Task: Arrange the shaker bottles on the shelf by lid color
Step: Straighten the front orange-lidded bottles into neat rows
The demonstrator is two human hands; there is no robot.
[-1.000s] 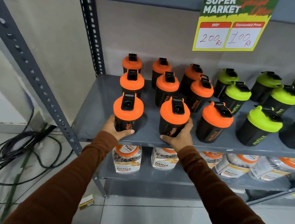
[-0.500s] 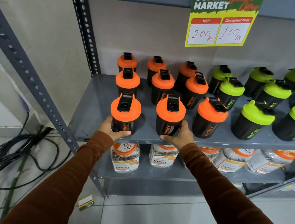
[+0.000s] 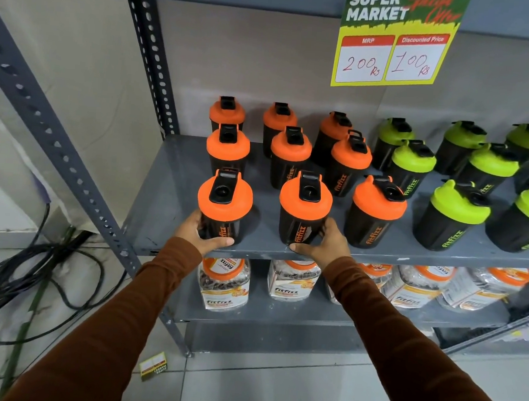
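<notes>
— Item: front-left orange-lid bottle (image 3: 223, 206). Location?
— Front edge of the grey shelf (image 3: 162, 192), upright, long axis vertical. Left hand (image 3: 199, 231) wrapped round its base, thumb across the front, fingers behind.

— Item: front-middle orange-lid bottle (image 3: 304, 209)?
— Upright beside it, apart. Right hand (image 3: 327, 245) cups its lower right side, thumb under the front; how firmly it is held cannot be told.

— Green-lid bottles (image 3: 459, 206)?
— Grouped right, well apart from both hands.
</notes>
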